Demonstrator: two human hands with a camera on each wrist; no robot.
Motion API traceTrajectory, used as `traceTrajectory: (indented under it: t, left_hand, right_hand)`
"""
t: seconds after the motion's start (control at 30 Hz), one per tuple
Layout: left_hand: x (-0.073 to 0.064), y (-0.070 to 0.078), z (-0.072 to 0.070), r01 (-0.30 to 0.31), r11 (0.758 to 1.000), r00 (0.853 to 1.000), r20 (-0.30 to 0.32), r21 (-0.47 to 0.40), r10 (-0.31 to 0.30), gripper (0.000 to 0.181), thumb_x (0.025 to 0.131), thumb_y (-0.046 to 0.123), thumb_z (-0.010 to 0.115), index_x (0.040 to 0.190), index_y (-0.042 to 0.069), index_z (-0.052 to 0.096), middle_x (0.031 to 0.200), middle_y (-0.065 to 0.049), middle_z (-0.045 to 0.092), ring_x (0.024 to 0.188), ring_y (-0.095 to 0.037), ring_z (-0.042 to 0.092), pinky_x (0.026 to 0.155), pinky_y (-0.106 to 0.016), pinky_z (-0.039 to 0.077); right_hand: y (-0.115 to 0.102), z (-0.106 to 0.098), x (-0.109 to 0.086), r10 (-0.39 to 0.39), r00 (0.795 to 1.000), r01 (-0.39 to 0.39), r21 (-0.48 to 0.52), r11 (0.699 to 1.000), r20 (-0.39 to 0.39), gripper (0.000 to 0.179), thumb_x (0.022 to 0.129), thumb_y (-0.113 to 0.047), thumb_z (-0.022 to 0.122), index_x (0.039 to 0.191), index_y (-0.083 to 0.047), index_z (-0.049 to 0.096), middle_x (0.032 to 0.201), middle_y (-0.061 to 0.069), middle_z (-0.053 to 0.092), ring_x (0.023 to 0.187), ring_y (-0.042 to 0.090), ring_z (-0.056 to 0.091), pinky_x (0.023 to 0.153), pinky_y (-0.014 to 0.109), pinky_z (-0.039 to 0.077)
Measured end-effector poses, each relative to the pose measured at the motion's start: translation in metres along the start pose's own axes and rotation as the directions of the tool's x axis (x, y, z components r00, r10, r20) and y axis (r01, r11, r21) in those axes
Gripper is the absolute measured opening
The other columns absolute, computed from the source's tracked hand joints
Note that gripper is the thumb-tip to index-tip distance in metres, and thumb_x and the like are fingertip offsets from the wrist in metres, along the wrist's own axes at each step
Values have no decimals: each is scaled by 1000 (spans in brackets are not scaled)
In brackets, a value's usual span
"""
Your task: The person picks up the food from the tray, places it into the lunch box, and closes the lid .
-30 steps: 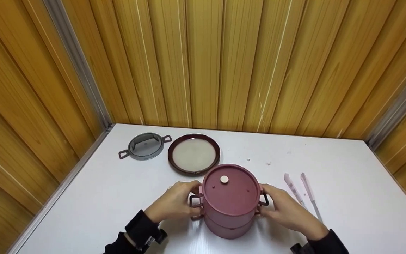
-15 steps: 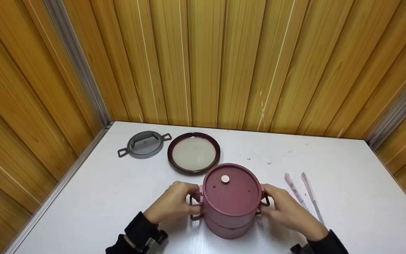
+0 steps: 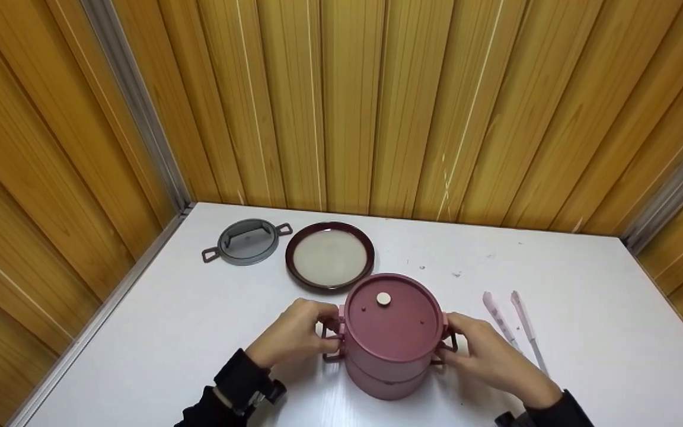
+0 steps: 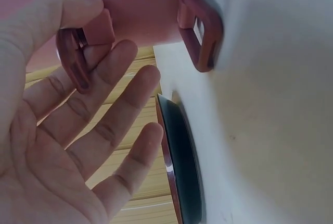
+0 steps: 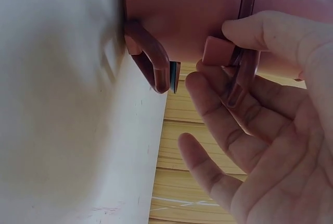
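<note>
A dusky pink two-tier pot stands upright on the table, its round lid on and a cream knob on top. My left hand holds the upper left handle, thumb by the pink latch and fingers behind; its other fingers are spread. On the opposite side my right hand grips the upper right handle likewise, with the thumb tip at the latch. Neither hand holds the lower handles, left and right.
Behind the pot lies a brown-rimmed plate. A small grey lidded pan with two loop handles sits farther left. Two pink-handled knives lie beyond my right hand, their lower ends partly hidden. Wood-patterned walls bound the white table.
The head view has shifted slightly. Both hands keep their places at the upper handles, and the pot still stands with its lid on.
</note>
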State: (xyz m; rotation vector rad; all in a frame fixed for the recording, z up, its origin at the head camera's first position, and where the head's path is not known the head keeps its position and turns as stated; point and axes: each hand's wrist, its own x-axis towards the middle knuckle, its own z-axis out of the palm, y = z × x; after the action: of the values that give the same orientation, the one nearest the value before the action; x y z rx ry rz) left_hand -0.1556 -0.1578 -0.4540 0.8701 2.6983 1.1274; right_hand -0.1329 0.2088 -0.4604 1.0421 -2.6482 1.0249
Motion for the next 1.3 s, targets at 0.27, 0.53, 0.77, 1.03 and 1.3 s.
traceTrajectory:
  t: [0.27,0.53,0.77,1.03,1.3]
  left_hand:
    - [-8,2,-1,25,1000,999,-40,-15,-25,29,88,16,90,116,14,81,112,1,85,107,-16,80,102,-39,65]
    - [-16,1,-7,-34,999,996,-82,2,34,28,88,12,90,114,8,79,110,-7,85,104,-22,81,100,-49,66]
    - [-17,-1,-6,-28,1000,997,-74,14,29,24,90,13,89,113,11,81,111,-8,85,104,-21,81,99,-50,65]
    - [-15,-3,-1,2,999,998,-57,-41,-4,26,91,17,91,114,14,79,112,-6,86,106,-22,82,101,-52,65]
    - [-14,-4,7,-11,991,998,-56,-131,4,26,91,13,91,112,12,76,112,-6,86,105,-20,84,100,-42,67]
  right_hand:
    - [-1,-8,-4,3,1000,-3,-4,1000,14,40,101,-18,82,139,-14,72,124,-3,80,116,8,74,101,41,65]
    - [0,-20,-6,34,999,-33,-127,991,1,39,94,-23,89,131,-12,78,122,1,84,117,19,79,102,51,63]
    - [-2,-21,-6,90,995,-85,-136,987,33,36,97,-32,87,129,-18,79,123,0,85,119,26,80,104,61,61]
    - [0,-15,-5,99,993,-96,-62,993,56,45,99,-37,83,137,-17,73,130,3,83,119,25,81,108,66,57]
    - [1,-9,-4,114,991,-111,-35,993,74,56,101,-38,80,148,-11,66,133,6,82,122,29,80,109,66,56]
